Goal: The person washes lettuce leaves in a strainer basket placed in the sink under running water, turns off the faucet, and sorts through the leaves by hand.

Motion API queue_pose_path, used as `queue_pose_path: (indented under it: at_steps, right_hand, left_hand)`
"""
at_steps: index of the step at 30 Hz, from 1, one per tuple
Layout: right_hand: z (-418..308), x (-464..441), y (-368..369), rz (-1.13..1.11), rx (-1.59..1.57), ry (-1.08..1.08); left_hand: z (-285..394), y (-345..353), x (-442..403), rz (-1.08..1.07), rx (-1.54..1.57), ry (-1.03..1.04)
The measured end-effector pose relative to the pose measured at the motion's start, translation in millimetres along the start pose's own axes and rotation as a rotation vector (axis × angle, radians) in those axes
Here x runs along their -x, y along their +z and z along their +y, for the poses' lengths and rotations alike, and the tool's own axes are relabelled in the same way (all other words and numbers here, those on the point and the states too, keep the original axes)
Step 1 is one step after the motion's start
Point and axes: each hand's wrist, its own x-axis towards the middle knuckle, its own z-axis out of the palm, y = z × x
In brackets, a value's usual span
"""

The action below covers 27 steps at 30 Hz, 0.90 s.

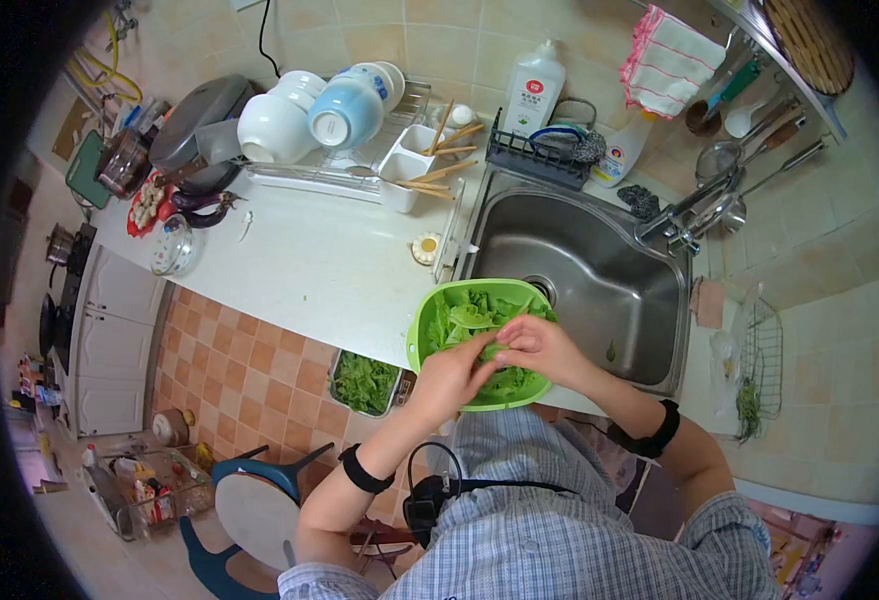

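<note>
A bright green plastic basin (418, 335) straddles the counter edge and the sink's near left corner, in front of my body. Loose lettuce leaves (472, 316) fill much of it. Over its near half, my left hand (452, 378) reaches in with fingers bent and pinched together. Close by on the right, my right hand (545, 352) has curled fingers, its tips almost meeting those of the left. Between them they grip a lettuce leaf, mostly hidden by the fingers.
A steel sink (570, 225) with a faucet (685, 225) lies to the right. Behind the white counter (310, 255) stand a dish rack (310, 180) with bowls (345, 115) and a chopstick holder (405, 165). Below the counter sits a container of greens (365, 383); a stool (255, 515) is nearby.
</note>
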Motion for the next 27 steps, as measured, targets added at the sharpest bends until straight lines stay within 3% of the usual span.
queue_pose_path:
  at_steps: [2, 4, 6, 7, 9, 10, 12, 14, 16, 17, 19, 20, 22, 26, 27]
  right_hand:
    - [2.9, -6.2, 0.7, -0.044, 0.036, 0.055]
    - [4.9, -15.5, -3.5, -0.092, 0.072, 0.111]
    - [4.8, -29.2, -15.3, 0.103, 0.742, 0.003]
    - [7.0, -37.9, -19.6, 0.101, 0.743, 0.003]
    - [13.4, -55.3, -26.3, 0.231, 1.227, -0.043]
    - [15.1, -62.7, -24.0, 0.227, 1.225, -0.044]
    - [18.2, -79.9, -14.4, 0.217, 1.474, 0.219]
    - [34.6, -93.6, -11.1, 0.185, 1.494, 0.29]
    - [48.7, -101.1, -10.5, 0.154, 1.516, 0.364]
    - [51.9, -102.7, -8.6, 0.194, 1.438, 0.407]
    - [56.7, -103.2, -8.2, 0.221, 1.37, 0.445]
    - [58.4, -100.0, -10.1, 0.241, 1.26, 0.389]
    - [62.8, -96.8, -16.9, 0.264, 1.153, 0.337]
    - [73.2, -88.3, -28.1, 0.236, 0.828, 0.221]
    - [65.4, -81.8, -27.6, 0.203, 0.71, 0.169]
  left_hand:
    - [-12.5, 0.5, 6.8, 0.062, -0.066, 0.043]
    - [-31.0, -8.4, 17.6, 0.069, -0.03, -0.103]
    - [-52.4, -18.8, 31.1, 0.284, -0.037, -0.191]
    - [-75.5, -18.1, 40.1, 0.391, 0.11, -0.318]
    - [-114.1, -26.8, 57.4, 0.558, 0.428, -0.454]
    - [-134.4, -31.2, 68.3, 0.556, 0.479, -0.532]
    - [-176.9, -28.2, 90.7, 0.541, 0.474, -0.65]
    - [-228.0, -19.3, 115.6, 0.524, 0.471, -0.769]
    - [-275.2, -9.7, 136.6, 0.372, 0.031, -0.66]
    - [-280.5, -9.7, 141.3, 0.378, 0.034, -0.665]
    - [-289.3, -6.4, 151.4, 0.198, -0.348, -0.818]
    - [-285.3, -7.9, 151.0, 0.205, -0.343, -0.823]
    - [-278.6, -13.6, 145.2, 0.017, -0.332, -0.878]
    - [-200.9, -21.2, 98.4, 0.074, -0.222, -0.866]
    - [-184.5, -20.5, 88.0, 0.16, -0.195, -0.75]
